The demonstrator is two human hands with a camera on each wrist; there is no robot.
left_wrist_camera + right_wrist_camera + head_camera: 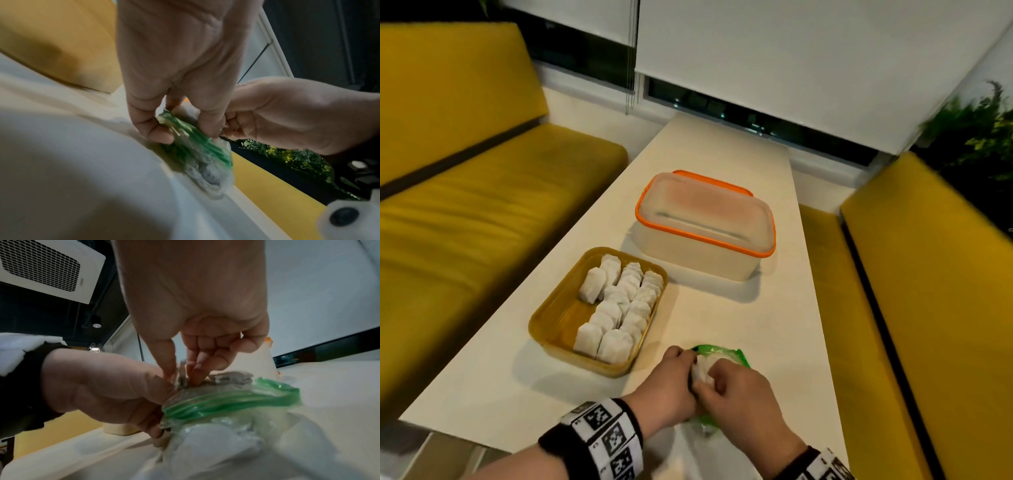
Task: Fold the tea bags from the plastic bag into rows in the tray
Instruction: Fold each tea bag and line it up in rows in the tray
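A yellow tray (pixel 551 329) on the white table holds several folded white tea bags (pixel 616 308) in rows, with its left side bare. Just right of it lies a clear plastic bag (pixel 726 353) with a green zip strip. My left hand (pixel 688 363) pinches the bag's mouth (pixel 197 146) between thumb and fingers (pixel 160 133). My right hand (pixel 709 380) reaches into the opening and pinches a tea bag (pixel 182 374) between thumb and fingers. More tea bags (pixel 232 378) show inside the bag (pixel 226 404).
A clear storage box with an orange-rimmed lid (pixel 705 219) stands behind the tray. Yellow benches flank the narrow table on the left (pixel 482 222) and right (pixel 928 274). A plant (pixel 976 137) grows at the far right. Bare table (pixel 739 308) lies between box and hands.
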